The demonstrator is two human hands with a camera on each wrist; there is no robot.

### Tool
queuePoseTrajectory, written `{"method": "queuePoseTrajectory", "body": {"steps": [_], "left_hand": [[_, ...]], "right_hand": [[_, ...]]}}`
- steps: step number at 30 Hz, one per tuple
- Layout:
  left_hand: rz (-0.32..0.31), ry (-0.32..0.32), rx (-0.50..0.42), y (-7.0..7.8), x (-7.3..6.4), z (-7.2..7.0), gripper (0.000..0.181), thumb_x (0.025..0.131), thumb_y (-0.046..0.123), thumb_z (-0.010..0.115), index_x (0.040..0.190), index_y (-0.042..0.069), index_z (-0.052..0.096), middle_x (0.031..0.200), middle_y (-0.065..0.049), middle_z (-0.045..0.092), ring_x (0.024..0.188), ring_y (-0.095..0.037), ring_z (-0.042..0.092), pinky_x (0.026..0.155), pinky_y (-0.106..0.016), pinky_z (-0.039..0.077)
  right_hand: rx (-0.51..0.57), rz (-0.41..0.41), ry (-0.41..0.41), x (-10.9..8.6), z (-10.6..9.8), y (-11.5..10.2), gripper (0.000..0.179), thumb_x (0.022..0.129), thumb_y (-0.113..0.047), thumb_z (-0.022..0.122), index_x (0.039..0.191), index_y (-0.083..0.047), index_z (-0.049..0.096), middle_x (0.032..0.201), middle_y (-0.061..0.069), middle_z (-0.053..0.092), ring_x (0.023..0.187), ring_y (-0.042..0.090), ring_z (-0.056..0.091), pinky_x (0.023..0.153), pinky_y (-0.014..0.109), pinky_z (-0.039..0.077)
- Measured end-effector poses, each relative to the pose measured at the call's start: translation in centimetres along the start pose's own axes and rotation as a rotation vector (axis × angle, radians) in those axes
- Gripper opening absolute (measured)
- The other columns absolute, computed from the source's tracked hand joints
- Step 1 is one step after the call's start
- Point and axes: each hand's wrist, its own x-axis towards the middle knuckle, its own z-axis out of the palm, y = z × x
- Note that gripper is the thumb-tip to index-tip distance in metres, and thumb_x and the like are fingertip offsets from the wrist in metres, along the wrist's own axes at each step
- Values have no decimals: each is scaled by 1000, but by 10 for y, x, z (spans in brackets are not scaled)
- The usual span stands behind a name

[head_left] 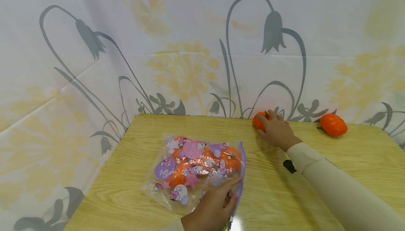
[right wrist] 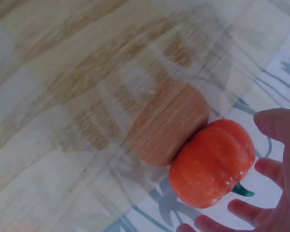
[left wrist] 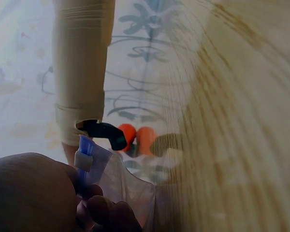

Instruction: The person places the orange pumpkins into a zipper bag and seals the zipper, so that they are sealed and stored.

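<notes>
Several pumpkins [head_left: 230, 159] in bag [head_left: 165, 169]; two loose pumpkins [head_left: 333, 124] left on table [head_left: 265, 199]. Left grip [head_left: 212, 206] pinching bag; right grip [head_left: 278, 131] spread, unclasped, at one.

My right hand [head_left: 275, 130] hides part of the pumpkin [head_left: 258, 122] in the head view; in the right wrist view that hand is cut off by the right edge. My right sleeve [head_left: 341, 185] runs out of the head frame, and it partly covers a black wrist piece [head_left: 289, 166], can't tell what. My left hand [head_left: 211, 206]: wrist cut by the bottom edge, fingers too dark in its own view. Zip bag [head_left: 197, 169]: prints half hide the orange things [head_left: 231, 162] inside, can't count; smallest lettering unreadable. Left wrist view crops the bag; pumpkins blurred there.
</notes>
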Motion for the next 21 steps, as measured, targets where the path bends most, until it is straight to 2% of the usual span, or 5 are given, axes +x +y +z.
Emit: {"method": "queuePoseTrajectory", "body": {"steps": [11,21], "left_hand": [[0,-12,16,0,1,-1,49,102,10,54,150,13,44,78,11,53,52,12,33,47,-10,41],[10,-1,32,0,0,-1,49,102,11,54,150,14,44,79,10,55,54,13,35,49,-9,42]], "right_hand": [[-18,-5,-23,6,3,2,60,98,-29,58,150,-5,41,144,35,34,117,65,48,85,72,49],[-5,-6,-27,9,9,2,62,97,-27,62,151,-5,39,144,38,34,117,67,46,81,72,51]]}}
